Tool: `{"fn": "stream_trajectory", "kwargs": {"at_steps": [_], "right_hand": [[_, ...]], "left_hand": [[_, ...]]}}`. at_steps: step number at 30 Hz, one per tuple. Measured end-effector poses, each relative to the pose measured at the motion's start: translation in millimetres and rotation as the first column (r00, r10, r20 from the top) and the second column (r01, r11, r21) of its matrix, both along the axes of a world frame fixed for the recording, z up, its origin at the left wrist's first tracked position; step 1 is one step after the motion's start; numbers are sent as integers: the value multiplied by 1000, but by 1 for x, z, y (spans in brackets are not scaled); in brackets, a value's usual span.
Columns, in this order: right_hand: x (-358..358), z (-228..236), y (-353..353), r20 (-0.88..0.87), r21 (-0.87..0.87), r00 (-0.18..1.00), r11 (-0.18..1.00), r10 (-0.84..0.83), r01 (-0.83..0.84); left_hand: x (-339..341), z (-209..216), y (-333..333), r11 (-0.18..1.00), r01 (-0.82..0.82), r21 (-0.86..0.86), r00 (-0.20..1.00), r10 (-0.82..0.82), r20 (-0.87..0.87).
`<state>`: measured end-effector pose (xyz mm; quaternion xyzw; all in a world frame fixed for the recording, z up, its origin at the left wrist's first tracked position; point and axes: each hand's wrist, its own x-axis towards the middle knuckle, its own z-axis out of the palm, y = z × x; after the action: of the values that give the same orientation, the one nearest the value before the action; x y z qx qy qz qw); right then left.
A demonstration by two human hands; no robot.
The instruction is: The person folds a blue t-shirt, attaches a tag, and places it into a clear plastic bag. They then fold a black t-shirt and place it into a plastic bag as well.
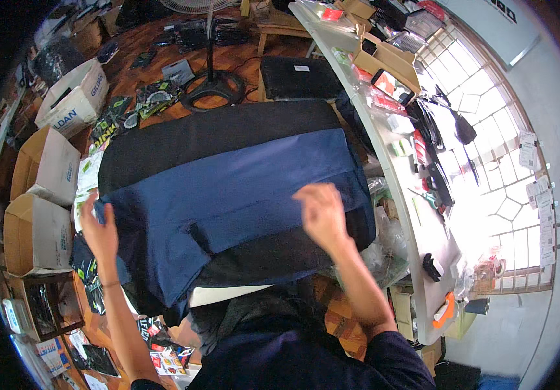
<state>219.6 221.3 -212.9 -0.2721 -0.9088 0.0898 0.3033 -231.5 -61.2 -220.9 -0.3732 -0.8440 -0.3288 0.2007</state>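
A navy blue garment (241,175) lies spread over a black cloth (280,120) on the surface in front of me. One narrower part of it, like a sleeve, slants toward my body, and a dark fold shows near its middle. My left hand (101,237) is at the garment's left edge, with a bit of blue fabric between thumb and fingers. Over the garment's right half is my right hand (324,218), its fingers loosely bent and apart, with nothing seen in them. Whether its fingertips touch the fabric, I cannot tell.
White cartons (39,231) stand at the left. A standing fan (211,88) and a black case (299,75) are beyond the cloth. Along the right runs a long white table (432,286) with a phone (391,86), an orange-handled tool (444,310) and boxes. Packaged items litter the floor.
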Motion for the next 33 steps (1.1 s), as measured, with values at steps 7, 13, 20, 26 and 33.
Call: {"fn": "stream_trajectory", "kwargs": {"at_steps": [7, 13, 20, 26, 33], "right_hand": [[58, -6, 122, 179, 116, 977, 988, -121, 101], [59, 11, 142, 178, 181, 983, 981, 37, -70], [81, 21, 138, 258, 31, 963, 995, 80, -91], [37, 59, 112, 218, -87, 976, 996, 12, 7], [-116, -1, 21, 142, -41, 946, 957, 292, -289]], "left_hand": [[159, 29, 75, 757, 601, -255, 798, -583, 151], [151, 22, 82, 786, 555, -273, 830, -547, 111], [139, 28, 74, 746, 648, -154, 760, -620, 193], [134, 38, 79, 837, 546, -33, 827, -533, 181], [167, 1, 152, 793, 486, -367, 862, -504, 54]]}}
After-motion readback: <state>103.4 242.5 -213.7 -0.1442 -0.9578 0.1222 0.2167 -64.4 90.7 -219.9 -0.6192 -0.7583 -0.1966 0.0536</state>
